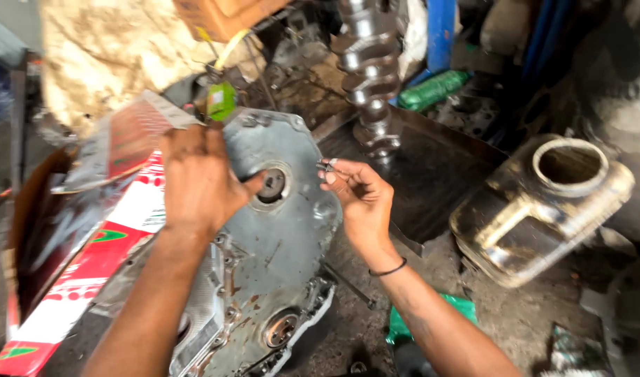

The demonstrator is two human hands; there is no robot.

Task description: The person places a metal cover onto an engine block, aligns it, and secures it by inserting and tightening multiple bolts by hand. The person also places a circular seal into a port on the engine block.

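Head view: cut-open jerrycan (543, 209) seemingly empty; left hand (197, 181) on engine cover (285, 230).

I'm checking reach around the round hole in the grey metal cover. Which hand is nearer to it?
Left. The left hand lies on the grey metal cover, thumb at the round hole. The right hand is off to its right, pinching a small metal part.

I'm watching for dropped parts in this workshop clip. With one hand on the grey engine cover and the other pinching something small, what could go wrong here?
1. The small metal piece pinched in the right hand could slip into the dirty, cluttered floor and be hard to find.
2. The left hand presses beside the round hole of the engine cover; its thumb may catch on the edge.
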